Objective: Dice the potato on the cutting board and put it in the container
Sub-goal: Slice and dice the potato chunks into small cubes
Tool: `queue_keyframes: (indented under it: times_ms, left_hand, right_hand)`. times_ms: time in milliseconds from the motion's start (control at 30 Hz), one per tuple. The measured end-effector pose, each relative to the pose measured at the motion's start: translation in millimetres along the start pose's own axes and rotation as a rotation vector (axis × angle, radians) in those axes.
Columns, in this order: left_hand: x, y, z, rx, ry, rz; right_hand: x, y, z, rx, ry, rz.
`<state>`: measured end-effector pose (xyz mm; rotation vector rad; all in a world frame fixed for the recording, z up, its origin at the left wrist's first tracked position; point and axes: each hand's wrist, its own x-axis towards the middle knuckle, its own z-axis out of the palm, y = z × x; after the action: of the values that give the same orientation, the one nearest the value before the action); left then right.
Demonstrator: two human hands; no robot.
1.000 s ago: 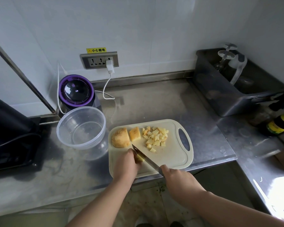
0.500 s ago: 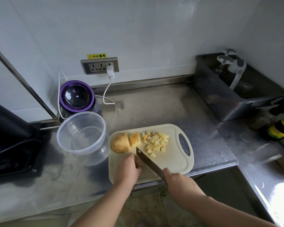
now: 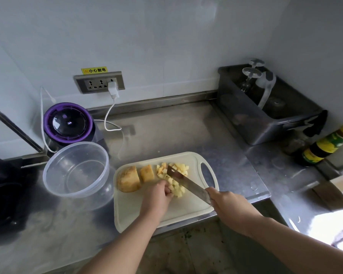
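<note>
R hand [image 3: 227, 202] grip: knife [image 3: 188, 183] amid dice [image 3: 181, 168]

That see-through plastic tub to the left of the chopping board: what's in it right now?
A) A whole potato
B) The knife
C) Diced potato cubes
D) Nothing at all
D: the clear container shows only its bare bottom, while the diced potato lies in a pile on the cutting board.

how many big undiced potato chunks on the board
2: the large chunk at the board's left end, the smaller chunk just right of it. The left hand may hide another.
</note>
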<state>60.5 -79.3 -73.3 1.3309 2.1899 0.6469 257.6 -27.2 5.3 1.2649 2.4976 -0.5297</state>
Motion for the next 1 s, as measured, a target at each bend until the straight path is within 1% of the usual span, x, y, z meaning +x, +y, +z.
queue_keyframes:
  times_ms: [100, 233, 267, 300, 400, 467, 600, 700, 867, 1000]
  left_hand:
    - [2.0, -8.9, -22.4, -0.009, 0.031, 0.042]
    - [19.9, -26.0, -61.6, 0.154, 0.226, 0.130]
    - [24.9, -27.8, -69.2, 0.200, 0.243, 0.130]
    - [29.8, -28.4, -74.4, 0.260, 0.223, 0.127]
    - [44.1, -26.9, -78.7, 0.511, 0.057, 0.162]
    - [47.4, -24.1, -76.3, 0.592, 0.031, 0.183]
    - [41.5, -28.1, -67.7, 0.610, 0.119, 0.220]
    - [36.7, -37.7, -61.7, 0.639, 0.159, 0.271]
    - [30.0, -43.7, -53.7, 0.655, 0.283, 0.337]
    - [24.4, -48.2, -50.2, 0.649, 0.314, 0.358]
  right_hand:
    - [-0.1, 2.0, -2.9, -0.034, -0.006, -0.059]
    - [1.9, 1.6, -1.6, -0.081, -0.063, -0.132]
    - [3.4, 1.5, -0.2, -0.094, -0.076, -0.144]
    - [5.2, 1.1, 1.2, -0.108, -0.088, -0.154]
    - [10.1, -1.0, 1.3, -0.168, -0.113, -0.175]
    - [13.2, -0.9, 1.9, -0.188, -0.112, -0.169]
    - [22.7, 5.1, 1.2, -0.184, -0.087, -0.125]
    - [26.0, 8.8, 2.8, -0.190, -0.092, -0.124]
    - [29.8, 12.1, 6.1, -0.206, -0.094, -0.129]
    - [30.4, 13.3, 7.3, -0.205, -0.094, -0.133]
